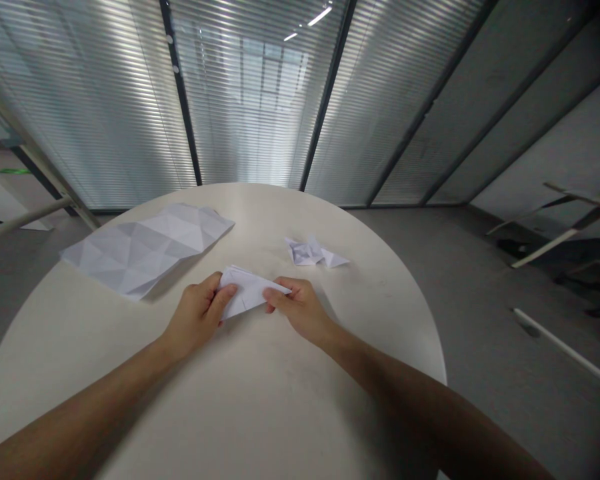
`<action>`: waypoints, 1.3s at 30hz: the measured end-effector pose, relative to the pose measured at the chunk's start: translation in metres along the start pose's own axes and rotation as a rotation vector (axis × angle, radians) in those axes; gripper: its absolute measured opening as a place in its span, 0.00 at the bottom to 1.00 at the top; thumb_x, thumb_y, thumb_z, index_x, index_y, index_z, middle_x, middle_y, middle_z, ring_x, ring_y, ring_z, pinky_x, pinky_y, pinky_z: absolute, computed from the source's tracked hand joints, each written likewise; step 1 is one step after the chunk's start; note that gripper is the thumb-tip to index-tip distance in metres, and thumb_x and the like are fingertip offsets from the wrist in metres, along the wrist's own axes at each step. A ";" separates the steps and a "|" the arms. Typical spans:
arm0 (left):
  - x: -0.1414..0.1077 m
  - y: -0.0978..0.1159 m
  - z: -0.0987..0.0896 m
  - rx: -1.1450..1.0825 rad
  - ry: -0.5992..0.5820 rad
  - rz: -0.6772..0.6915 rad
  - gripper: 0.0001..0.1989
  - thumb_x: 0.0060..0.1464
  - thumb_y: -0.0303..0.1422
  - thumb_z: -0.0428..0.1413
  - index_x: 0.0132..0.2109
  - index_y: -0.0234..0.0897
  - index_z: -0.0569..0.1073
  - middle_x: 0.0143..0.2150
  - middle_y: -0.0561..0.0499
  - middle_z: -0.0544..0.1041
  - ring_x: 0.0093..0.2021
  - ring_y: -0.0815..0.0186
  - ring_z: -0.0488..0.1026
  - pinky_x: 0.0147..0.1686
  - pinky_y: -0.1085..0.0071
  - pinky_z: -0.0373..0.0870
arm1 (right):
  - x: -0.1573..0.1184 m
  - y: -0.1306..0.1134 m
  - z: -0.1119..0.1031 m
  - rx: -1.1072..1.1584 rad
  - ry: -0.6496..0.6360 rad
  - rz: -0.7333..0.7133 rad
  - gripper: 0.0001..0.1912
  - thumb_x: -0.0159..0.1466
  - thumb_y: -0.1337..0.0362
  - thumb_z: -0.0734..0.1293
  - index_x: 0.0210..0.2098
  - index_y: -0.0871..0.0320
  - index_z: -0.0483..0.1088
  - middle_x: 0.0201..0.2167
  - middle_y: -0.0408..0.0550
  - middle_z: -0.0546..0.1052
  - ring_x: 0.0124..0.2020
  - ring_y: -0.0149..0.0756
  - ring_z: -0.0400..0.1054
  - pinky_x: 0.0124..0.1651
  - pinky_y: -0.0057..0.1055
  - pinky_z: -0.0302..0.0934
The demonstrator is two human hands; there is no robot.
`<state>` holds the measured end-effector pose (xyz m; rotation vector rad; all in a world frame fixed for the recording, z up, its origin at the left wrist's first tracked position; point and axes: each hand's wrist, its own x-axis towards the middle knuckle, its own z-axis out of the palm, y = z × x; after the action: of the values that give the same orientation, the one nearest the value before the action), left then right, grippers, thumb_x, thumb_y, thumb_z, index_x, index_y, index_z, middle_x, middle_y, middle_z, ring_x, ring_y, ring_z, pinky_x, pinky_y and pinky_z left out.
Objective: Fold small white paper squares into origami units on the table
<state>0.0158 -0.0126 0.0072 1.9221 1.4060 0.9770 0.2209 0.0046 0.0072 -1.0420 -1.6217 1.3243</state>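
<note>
A folded white paper (247, 291), roughly triangular with its narrow point toward the right, is held between my two hands above the round white table (260, 393). My left hand (197, 310) pinches its wide left end, thumb on top. At the pointed right end, my right hand (300, 307) grips the paper between thumb and fingers. Several layers show along the paper's upper left edge. Beyond my right hand lies a small folded paper piece (314, 253) with pointed ends. A large creased sheet (150, 247) rests on the table at the left.
Glass panels with blinds (250, 100) stand behind the table. White metal bars (35, 217) are at the left. On the right, table legs (555, 243) and a dark object (580, 250) are near the grey floor (415, 253).
</note>
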 end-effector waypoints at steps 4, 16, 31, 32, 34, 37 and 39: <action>0.002 -0.005 0.000 -0.070 0.015 0.001 0.13 0.59 0.41 0.48 0.37 0.35 0.68 0.22 0.57 0.67 0.21 0.72 0.64 0.19 0.77 0.56 | -0.004 -0.005 -0.003 -0.099 -0.076 0.024 0.17 0.58 0.55 0.66 0.19 0.59 0.64 0.15 0.38 0.66 0.16 0.24 0.54 0.19 0.23 0.45; 0.000 0.001 0.005 -0.160 0.122 -0.044 0.11 0.59 0.39 0.48 0.32 0.37 0.65 0.20 0.58 0.63 0.19 0.73 0.60 0.17 0.78 0.55 | -0.005 0.004 0.017 0.205 -0.250 0.045 0.13 0.56 0.56 0.68 0.33 0.60 0.70 0.26 0.43 0.73 0.26 0.28 0.67 0.31 0.26 0.63; -0.006 0.014 0.015 0.155 -0.132 0.193 0.22 0.45 0.41 0.63 0.43 0.41 0.63 0.58 0.45 0.63 0.50 0.57 0.69 0.45 0.60 0.70 | -0.007 0.006 0.018 -0.101 0.048 -0.050 0.09 0.61 0.60 0.65 0.37 0.59 0.70 0.31 0.44 0.74 0.31 0.31 0.68 0.32 0.26 0.61; -0.005 0.015 0.015 0.118 -0.134 0.179 0.20 0.45 0.39 0.62 0.41 0.41 0.62 0.57 0.46 0.65 0.49 0.59 0.70 0.43 0.62 0.70 | -0.007 0.005 0.018 -0.072 0.025 -0.065 0.10 0.59 0.59 0.67 0.38 0.58 0.70 0.33 0.45 0.74 0.32 0.32 0.68 0.34 0.27 0.62; -0.005 0.015 0.013 0.037 -0.148 0.152 0.18 0.46 0.37 0.61 0.40 0.40 0.61 0.54 0.47 0.67 0.44 0.62 0.71 0.38 0.66 0.70 | -0.008 0.002 0.017 -0.018 -0.018 -0.080 0.14 0.55 0.58 0.71 0.37 0.58 0.69 0.35 0.45 0.73 0.34 0.32 0.69 0.36 0.28 0.64; -0.005 0.014 0.011 -0.097 -0.164 0.120 0.17 0.48 0.34 0.60 0.41 0.40 0.60 0.52 0.47 0.69 0.43 0.63 0.71 0.37 0.67 0.70 | -0.007 0.000 0.016 0.089 -0.065 -0.072 0.18 0.49 0.59 0.75 0.35 0.57 0.67 0.36 0.44 0.72 0.35 0.33 0.69 0.37 0.30 0.65; -0.005 0.012 0.012 -0.213 -0.175 0.099 0.18 0.48 0.34 0.61 0.41 0.40 0.59 0.53 0.46 0.69 0.44 0.63 0.72 0.41 0.66 0.70 | -0.005 -0.001 0.016 0.174 -0.078 -0.035 0.21 0.48 0.59 0.76 0.38 0.57 0.66 0.36 0.44 0.73 0.35 0.33 0.70 0.37 0.30 0.66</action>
<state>0.0309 -0.0207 0.0084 1.8814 1.0737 0.9381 0.2082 -0.0058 0.0049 -0.8631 -1.5427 1.4697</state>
